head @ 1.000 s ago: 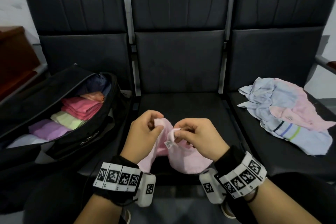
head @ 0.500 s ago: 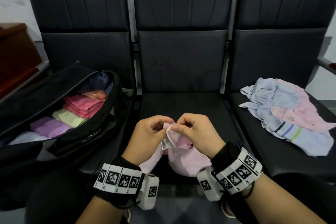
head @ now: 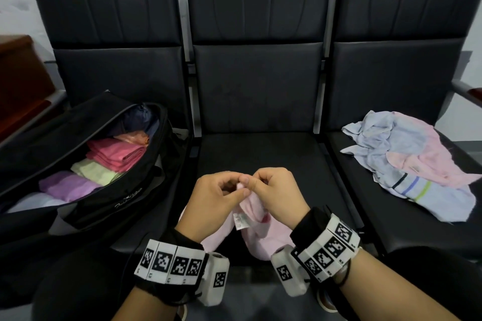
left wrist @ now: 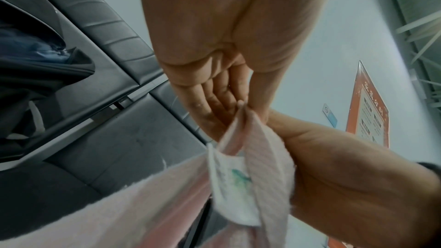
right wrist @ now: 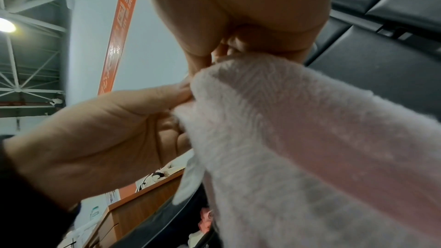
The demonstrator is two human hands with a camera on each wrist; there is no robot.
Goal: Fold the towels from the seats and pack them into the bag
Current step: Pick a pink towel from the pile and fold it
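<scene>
A pale pink towel (head: 257,229) hangs from both hands above the front of the middle seat (head: 260,154). My left hand (head: 216,198) and right hand (head: 273,193) meet knuckle to knuckle and pinch the towel's top edge together. A white care label (head: 239,221) dangles below the pinch. The left wrist view shows the pink towel (left wrist: 267,157) and its label (left wrist: 229,182) caught between thumb and fingers. The right wrist view is filled by the pink towel (right wrist: 298,139). An open black bag (head: 78,164) on the left seat holds folded towels (head: 114,154).
A heap of unfolded towels (head: 407,161), light blue, pink and striped, lies on the right seat. A brown wooden cabinet (head: 20,81) stands at the far left. The seat backs (head: 258,41) rise behind, and a metal armrest (head: 467,91) juts out at the right.
The hands have come together and risen slightly. The two pinched points of the pink towel now meet, and the label hangs lower between the wrists.
</scene>
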